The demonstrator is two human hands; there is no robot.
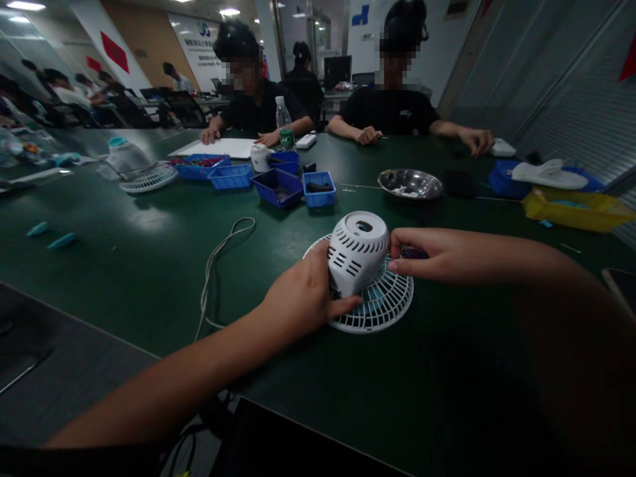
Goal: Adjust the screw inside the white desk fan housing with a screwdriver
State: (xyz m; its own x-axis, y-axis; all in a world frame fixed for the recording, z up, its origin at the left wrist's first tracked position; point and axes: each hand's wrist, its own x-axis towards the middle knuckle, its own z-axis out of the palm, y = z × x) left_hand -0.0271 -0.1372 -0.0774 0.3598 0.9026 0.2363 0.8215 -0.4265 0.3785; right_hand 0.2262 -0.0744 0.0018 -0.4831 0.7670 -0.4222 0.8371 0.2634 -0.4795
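Observation:
A white electric fan (358, 242) lies face down on the green table, its slotted motor housing upward and its round grille (385, 308) flat below. Pale blue blades show through the grille bars. My left hand (303, 291) is wrapped round the left side of the housing, thumb along its lower front. At the housing's right side, my right hand (422, 255) is closed on a screwdriver (413, 253) with a dark purple handle. Fingers and housing hide the screwdriver's shaft and tip. A grey cable (211, 265) curves over the table left of the fan.
Blue bins (277, 189) stand beyond the fan, near a steel bowl (410, 184). A yellow tray (576, 209) is at right, another fan (132, 162) at left. A bottle (284, 126) stands by two people seated opposite. Turquoise pieces (62, 241) lie at left.

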